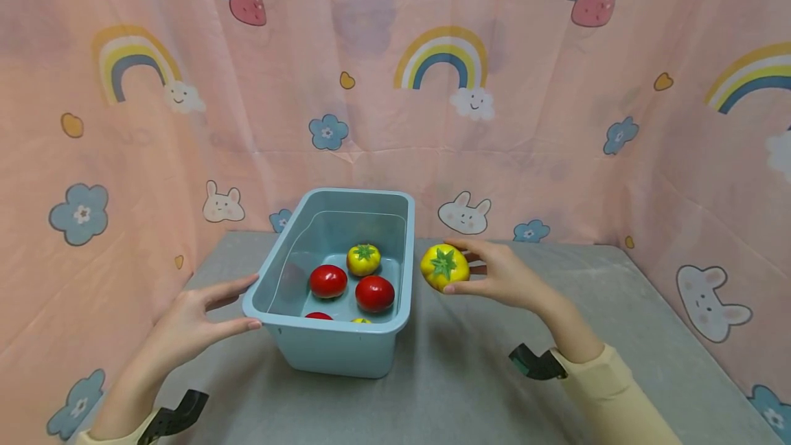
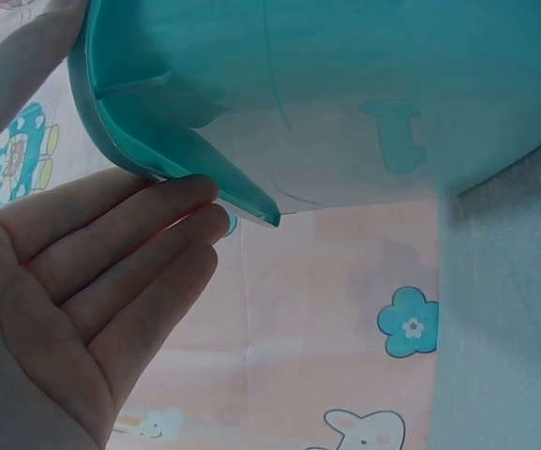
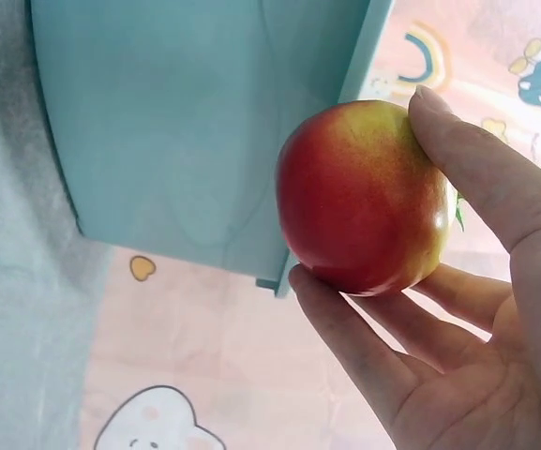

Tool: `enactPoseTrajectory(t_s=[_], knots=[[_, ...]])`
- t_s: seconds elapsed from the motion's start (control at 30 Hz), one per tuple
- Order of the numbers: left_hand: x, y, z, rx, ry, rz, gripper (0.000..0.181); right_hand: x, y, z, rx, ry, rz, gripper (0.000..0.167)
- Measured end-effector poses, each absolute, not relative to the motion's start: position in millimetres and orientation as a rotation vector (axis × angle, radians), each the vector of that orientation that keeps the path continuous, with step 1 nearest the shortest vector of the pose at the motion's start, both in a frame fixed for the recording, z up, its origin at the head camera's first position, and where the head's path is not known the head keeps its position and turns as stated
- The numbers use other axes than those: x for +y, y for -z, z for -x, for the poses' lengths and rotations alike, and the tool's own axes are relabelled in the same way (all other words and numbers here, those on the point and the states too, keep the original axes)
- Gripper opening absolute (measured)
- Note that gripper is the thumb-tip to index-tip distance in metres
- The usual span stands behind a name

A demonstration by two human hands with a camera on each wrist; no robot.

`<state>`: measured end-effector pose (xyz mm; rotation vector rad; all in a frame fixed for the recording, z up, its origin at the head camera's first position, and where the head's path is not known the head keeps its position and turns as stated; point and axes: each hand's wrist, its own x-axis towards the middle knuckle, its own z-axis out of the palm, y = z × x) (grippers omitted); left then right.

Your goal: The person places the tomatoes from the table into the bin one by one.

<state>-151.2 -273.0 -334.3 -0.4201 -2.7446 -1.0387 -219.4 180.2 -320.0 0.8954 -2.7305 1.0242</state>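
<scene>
In the head view, my right hand (image 1: 503, 273) holds a tomato (image 1: 445, 268) just right of the blue-grey plastic bin (image 1: 334, 349). Its green leafy top and yellow skin show there; the right wrist view gives its red and yellow underside (image 3: 359, 202), pinched between thumb and fingertips. My left hand (image 1: 198, 314) touches the bin's near left corner. From the left wrist, the fingers (image 2: 129, 244) look straight against the rim. Inside the bin lie a yellow tomato (image 1: 364, 259) and red ones (image 1: 328, 281) (image 1: 374, 293); the near wall partly hides others.
The bin stands on a grey cloth-covered table (image 1: 469, 376). Behind and along the sides hangs a pink patterned curtain (image 1: 395, 156). Black wrist mounts (image 1: 537, 362) stick out at both sleeves.
</scene>
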Motion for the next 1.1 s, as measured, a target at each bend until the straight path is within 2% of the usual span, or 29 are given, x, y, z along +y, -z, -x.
enactPoseTrajectory(t_s=[1.1], knots=[[-273, 334, 152, -2.76, 1.017, 0.41, 0.069, 159, 273, 224, -2.725, -0.987, -1.045, 0.069]])
